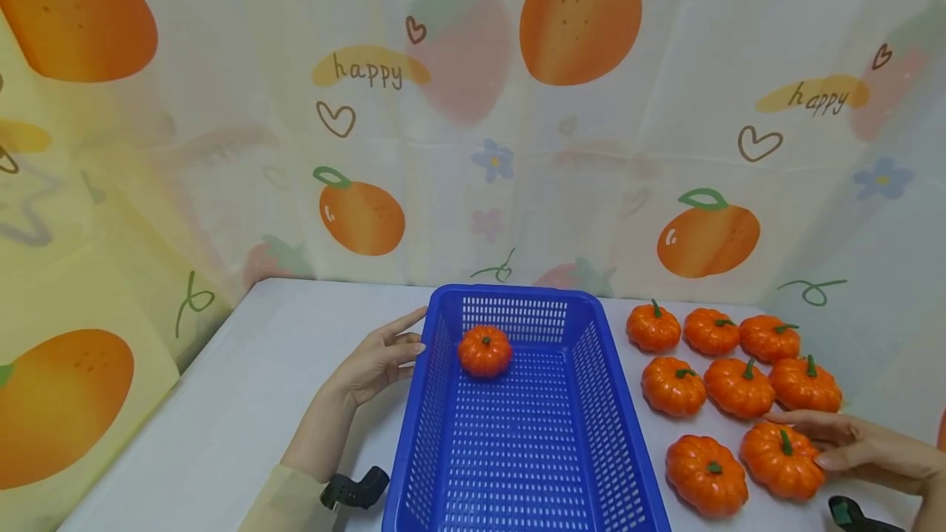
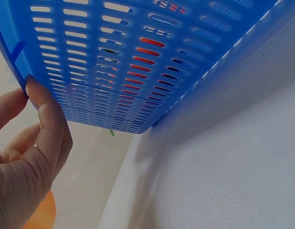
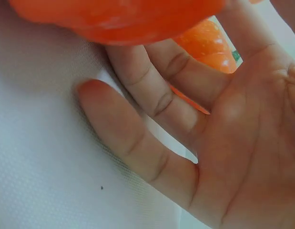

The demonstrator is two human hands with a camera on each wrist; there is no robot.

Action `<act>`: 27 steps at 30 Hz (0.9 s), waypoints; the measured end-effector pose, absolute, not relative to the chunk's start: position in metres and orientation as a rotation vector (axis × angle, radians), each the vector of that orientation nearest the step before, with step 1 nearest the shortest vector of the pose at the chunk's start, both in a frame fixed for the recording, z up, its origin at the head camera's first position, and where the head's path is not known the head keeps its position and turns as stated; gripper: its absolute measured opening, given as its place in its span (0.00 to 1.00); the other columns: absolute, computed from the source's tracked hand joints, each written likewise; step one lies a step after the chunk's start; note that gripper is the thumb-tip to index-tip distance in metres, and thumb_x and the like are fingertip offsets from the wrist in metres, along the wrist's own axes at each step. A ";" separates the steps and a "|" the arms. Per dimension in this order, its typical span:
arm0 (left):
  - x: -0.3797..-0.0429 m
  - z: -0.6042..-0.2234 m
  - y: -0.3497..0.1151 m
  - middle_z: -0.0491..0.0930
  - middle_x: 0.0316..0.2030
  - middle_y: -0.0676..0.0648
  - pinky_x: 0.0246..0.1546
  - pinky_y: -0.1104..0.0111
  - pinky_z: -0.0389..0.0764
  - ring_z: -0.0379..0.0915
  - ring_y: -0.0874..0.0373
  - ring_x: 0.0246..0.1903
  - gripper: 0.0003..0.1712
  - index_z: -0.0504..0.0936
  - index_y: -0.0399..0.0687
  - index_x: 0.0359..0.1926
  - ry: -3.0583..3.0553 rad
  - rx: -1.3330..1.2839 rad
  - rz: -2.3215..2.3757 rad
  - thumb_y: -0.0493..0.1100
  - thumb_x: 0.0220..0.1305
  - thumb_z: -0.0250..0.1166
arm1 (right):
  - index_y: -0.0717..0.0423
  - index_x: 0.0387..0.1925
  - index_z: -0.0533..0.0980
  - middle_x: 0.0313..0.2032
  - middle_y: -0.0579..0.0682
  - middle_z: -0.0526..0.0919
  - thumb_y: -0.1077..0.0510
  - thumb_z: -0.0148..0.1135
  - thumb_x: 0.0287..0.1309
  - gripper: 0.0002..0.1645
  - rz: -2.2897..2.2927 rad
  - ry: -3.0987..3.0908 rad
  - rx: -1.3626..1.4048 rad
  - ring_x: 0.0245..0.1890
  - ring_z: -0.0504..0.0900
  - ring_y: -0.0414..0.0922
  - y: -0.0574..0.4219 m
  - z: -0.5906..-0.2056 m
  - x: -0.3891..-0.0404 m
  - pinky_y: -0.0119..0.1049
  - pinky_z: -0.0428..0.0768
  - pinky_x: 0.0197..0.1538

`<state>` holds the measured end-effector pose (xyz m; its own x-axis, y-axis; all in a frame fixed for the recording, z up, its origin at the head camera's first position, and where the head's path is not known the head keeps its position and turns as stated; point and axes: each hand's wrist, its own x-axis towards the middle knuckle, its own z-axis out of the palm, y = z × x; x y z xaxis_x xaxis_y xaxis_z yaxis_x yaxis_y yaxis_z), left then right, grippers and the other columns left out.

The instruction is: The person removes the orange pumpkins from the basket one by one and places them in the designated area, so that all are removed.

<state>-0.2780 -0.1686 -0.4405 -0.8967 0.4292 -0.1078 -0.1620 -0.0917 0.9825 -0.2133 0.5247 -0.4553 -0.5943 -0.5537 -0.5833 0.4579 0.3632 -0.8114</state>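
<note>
A blue plastic basket (image 1: pixel 543 425) with slotted walls stands on the table, one small orange pumpkin (image 1: pixel 484 351) inside near its far left corner. At the basket's left rim is my left hand (image 1: pixel 377 364), its fingertips touching the edge; the left wrist view shows fingers (image 2: pixel 52 124) against the rim from outside. My right hand (image 1: pixel 872 450) holds a front-row pumpkin (image 1: pixel 782 460), the thumb on its near side and a finger along its far side. In the right wrist view, the lower fingers (image 3: pixel 137 138) extend under this pumpkin, close over the tabletop.
Right of the basket, several more orange pumpkins with green stems stand in rows, among them a front one (image 1: pixel 707 476) beside the held one and a middle one (image 1: pixel 739 388). The white table (image 1: pixel 222 425) meets a fruit-printed curtain (image 1: pixel 458 187) behind and at the left.
</note>
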 end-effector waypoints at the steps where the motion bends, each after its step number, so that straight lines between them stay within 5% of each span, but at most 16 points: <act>1: -0.278 -0.440 -0.169 0.80 0.38 0.54 0.46 0.68 0.85 0.81 0.63 0.39 0.41 0.53 0.54 0.78 1.795 0.284 2.044 0.37 0.69 0.59 | 0.36 0.63 0.73 0.58 0.37 0.76 0.60 0.44 0.73 0.25 -1.394 1.719 -0.073 0.58 0.74 0.46 0.524 -0.454 -0.213 0.62 0.73 0.62; 10: -0.276 -0.439 -0.168 0.81 0.39 0.54 0.46 0.68 0.85 0.81 0.63 0.40 0.42 0.51 0.53 0.78 1.777 0.307 2.053 0.37 0.69 0.59 | 0.54 0.70 0.66 0.59 0.43 0.78 0.55 0.37 0.78 0.25 -1.388 1.763 0.002 0.56 0.75 0.47 0.525 -0.441 -0.212 0.63 0.75 0.59; 16: -0.277 -0.440 -0.168 0.81 0.40 0.54 0.46 0.67 0.85 0.81 0.63 0.40 0.41 0.52 0.54 0.78 1.791 0.309 2.055 0.37 0.69 0.59 | 0.56 0.70 0.64 0.58 0.41 0.77 0.53 0.36 0.78 0.26 -1.328 1.847 -0.007 0.56 0.75 0.49 0.526 -0.432 -0.213 0.61 0.76 0.57; 24: -0.276 -0.439 -0.168 0.81 0.40 0.54 0.45 0.68 0.85 0.81 0.63 0.40 0.41 0.52 0.54 0.78 1.782 0.302 2.059 0.36 0.69 0.58 | 0.35 0.63 0.72 0.52 0.22 0.77 0.55 0.33 0.79 0.25 -1.311 1.907 -0.213 0.51 0.80 0.35 0.523 -0.406 -0.221 0.57 0.78 0.58; 27: -0.275 -0.439 -0.168 0.81 0.40 0.54 0.45 0.68 0.85 0.81 0.63 0.40 0.41 0.52 0.54 0.78 1.775 0.300 2.064 0.36 0.69 0.59 | 0.35 0.65 0.71 0.53 0.17 0.75 0.58 0.33 0.78 0.26 -1.265 2.037 -0.303 0.50 0.77 0.23 0.516 -0.392 -0.227 0.50 0.80 0.57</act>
